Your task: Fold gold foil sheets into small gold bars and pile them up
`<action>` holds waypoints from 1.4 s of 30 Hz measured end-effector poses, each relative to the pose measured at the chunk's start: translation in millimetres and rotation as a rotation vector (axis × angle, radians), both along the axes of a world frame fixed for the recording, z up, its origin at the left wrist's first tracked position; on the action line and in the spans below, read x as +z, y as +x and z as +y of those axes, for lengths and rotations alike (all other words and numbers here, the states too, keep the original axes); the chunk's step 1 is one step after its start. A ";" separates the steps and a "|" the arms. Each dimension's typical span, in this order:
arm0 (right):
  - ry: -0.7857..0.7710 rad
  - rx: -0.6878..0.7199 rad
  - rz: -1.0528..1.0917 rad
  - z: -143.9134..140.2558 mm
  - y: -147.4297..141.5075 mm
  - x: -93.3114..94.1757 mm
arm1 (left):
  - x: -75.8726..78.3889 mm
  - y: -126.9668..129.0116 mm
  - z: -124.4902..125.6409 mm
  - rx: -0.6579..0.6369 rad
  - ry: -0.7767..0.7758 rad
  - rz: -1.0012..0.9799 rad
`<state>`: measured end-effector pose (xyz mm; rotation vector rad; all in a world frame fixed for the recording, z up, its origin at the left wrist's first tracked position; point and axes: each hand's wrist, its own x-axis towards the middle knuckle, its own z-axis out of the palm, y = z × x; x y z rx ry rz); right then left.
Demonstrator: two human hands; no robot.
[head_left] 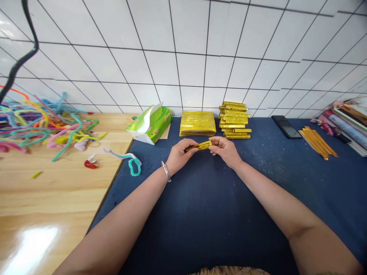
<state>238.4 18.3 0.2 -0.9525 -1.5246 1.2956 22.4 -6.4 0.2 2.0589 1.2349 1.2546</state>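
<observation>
While a white tiled wall [183,49] is filling the far side of the scene, a bench [43,191] of pale glossy wood is running along the left, and a dark blue cloth mat [206,214] is covering it to the right. A tangled heap of coloured pipe cleaners [43,124] is lying at the far left on the wood. Just beside the mat's far left corner, a green and white tissue box [150,124] is sitting, with a flat stack of gold foil sheets [197,123] to its right and a pile of folded gold foil bars [234,120] next to that. A black phone [286,126] is lying farther right. Above the middle of the mat, the left hand [179,156] and the right hand [225,149] are each pinching one end of a small folded strip of gold foil [200,145], fingers closed on it, holding it between them.
</observation>
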 end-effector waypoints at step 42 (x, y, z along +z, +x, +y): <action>0.860 0.089 -0.628 5.0 19.3 11.7 | -2.7 -13.1 7.8 -0.157 -0.372 -0.232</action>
